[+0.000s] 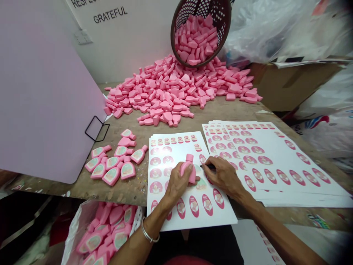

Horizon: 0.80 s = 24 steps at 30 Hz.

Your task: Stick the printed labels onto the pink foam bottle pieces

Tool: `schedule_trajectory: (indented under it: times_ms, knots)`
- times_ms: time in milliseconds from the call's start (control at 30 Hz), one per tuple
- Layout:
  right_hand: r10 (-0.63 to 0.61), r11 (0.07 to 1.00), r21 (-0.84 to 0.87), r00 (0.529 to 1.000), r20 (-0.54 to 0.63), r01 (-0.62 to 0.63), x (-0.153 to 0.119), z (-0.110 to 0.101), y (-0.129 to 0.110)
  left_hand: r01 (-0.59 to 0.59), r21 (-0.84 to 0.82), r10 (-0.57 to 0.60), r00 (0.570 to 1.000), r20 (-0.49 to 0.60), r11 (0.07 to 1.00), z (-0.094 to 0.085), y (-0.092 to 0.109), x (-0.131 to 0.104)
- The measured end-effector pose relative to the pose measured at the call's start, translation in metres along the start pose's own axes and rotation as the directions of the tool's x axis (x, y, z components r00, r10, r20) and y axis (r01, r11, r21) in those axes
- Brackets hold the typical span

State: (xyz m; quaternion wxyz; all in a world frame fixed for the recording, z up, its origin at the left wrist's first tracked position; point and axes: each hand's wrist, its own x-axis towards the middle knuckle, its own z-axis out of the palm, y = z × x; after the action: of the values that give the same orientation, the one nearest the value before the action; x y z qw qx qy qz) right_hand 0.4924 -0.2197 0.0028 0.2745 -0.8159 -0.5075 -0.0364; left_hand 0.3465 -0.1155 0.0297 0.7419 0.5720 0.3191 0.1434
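My left hand (179,181) grips a small pink bottle (189,158), neck pointing away from me, over a sheet of stickers (162,143). Round and oval pink-and-white stickers are printed on the sheet. In my right hand (224,175) is a thin dark pointed tool (207,166), pinched by the fingers; its exact kind is unclear. The tool's tip lies close to the bottle's right side, by a pale green label (201,183) at the sheet's middle. Part of the bottle is hidden behind my left fingers.
Left of the sheet lie several labelled pink bottles (111,162). A heap of plain ones (165,88) spills from a tipped brown basket (173,36). More sticker sheets (278,147) lie to the right. Below the table edge is a white sack (72,235) of labelled bottles.
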Motion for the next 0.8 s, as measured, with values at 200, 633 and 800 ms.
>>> schedule_trajectory:
  times_ms: [200,633,800]
  knots:
    - [-0.139,0.988,-0.092,0.981,-0.134,0.127,-0.003,0.002,-0.005,-0.023,-0.009,0.023,1.000,0.013,1.000,-0.001,-0.002,0.002]
    - [-0.187,0.982,-0.005,0.981,-0.056,0.187,0.006,0.001,0.011,0.024,0.017,-0.024,1.000,0.004,1.000,-0.001,0.002,0.000]
    - [-0.151,0.984,0.086,0.988,-0.025,0.153,0.007,0.001,0.012,-0.005,0.000,0.005,1.000,-0.003,1.000,0.000,0.001,0.000]
